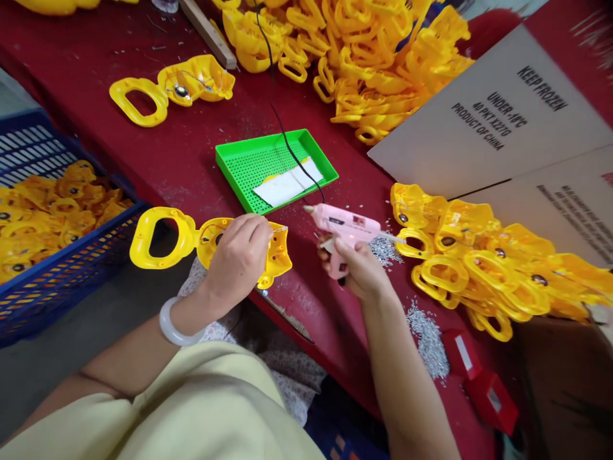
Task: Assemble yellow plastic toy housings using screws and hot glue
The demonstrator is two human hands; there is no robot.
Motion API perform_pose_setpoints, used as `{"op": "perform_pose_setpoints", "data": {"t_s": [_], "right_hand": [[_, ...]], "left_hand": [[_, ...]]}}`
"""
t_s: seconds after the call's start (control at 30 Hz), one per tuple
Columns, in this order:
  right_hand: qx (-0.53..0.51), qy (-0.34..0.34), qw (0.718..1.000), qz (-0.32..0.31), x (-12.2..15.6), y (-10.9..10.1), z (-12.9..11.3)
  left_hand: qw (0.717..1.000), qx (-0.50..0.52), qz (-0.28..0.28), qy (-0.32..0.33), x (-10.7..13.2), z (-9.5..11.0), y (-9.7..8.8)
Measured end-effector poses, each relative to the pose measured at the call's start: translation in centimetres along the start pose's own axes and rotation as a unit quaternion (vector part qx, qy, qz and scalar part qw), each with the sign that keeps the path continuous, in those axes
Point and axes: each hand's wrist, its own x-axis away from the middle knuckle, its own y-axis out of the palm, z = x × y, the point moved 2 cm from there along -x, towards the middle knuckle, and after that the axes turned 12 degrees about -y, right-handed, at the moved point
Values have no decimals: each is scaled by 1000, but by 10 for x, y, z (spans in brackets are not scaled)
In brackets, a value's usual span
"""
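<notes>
My left hand (238, 255) is closed around a yellow plastic shell with a ring handle (160, 236), held at the near edge of the red table (191, 160). A white bangle sits on that wrist. My right hand (357, 265) grips a pink hot glue gun (342, 223), its nozzle pointing left toward the shell, a short gap apart. The gun's black cord (287, 140) runs away across the green tray (249, 163).
The green tray holds white paper pieces. Another yellow shell (177, 89) lies at the far left. Heaps of yellow shells lie at the back (373, 57) and right (483, 262). A blue crate (57, 268) holds more. Cardboard (502, 115) lies flat at right. Small red boxes (479, 377) sit near.
</notes>
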Motion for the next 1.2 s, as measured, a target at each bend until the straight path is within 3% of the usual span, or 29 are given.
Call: {"op": "perform_pose_setpoints", "data": {"t_s": [0.2,0.37,0.43,0.5,0.57,0.6,0.73,0.8,1.03,1.2], "right_hand": [[5,-20,999,31,-61,30,13],[107,-44,992,58,-69,34,13],[218,-93,968,84,-59,27,9],[325,-179,918,142,-41,20,0],[365,-265,872,193,-17,19,-10],[355,-293,866,198,-5,22,-15],[256,-280,922,74,31,43,-22],[235,-260,936,43,39,51,-20],[147,-166,973,62,40,52,-2],[108,-125,984,74,44,54,9]], "left_hand": [[996,89,-20,2,2,6,-1],[989,136,-52,24,5,10,-4],[991,123,-38,36,5,12,-7],[993,99,-30,49,6,14,-9],[994,83,-42,49,7,15,-10],[994,80,-52,45,7,16,-10],[992,86,-90,19,8,15,-7],[990,97,-100,14,7,15,-6],[984,128,-125,-14,5,14,-8],[984,106,-140,-21,4,14,-5]]}}
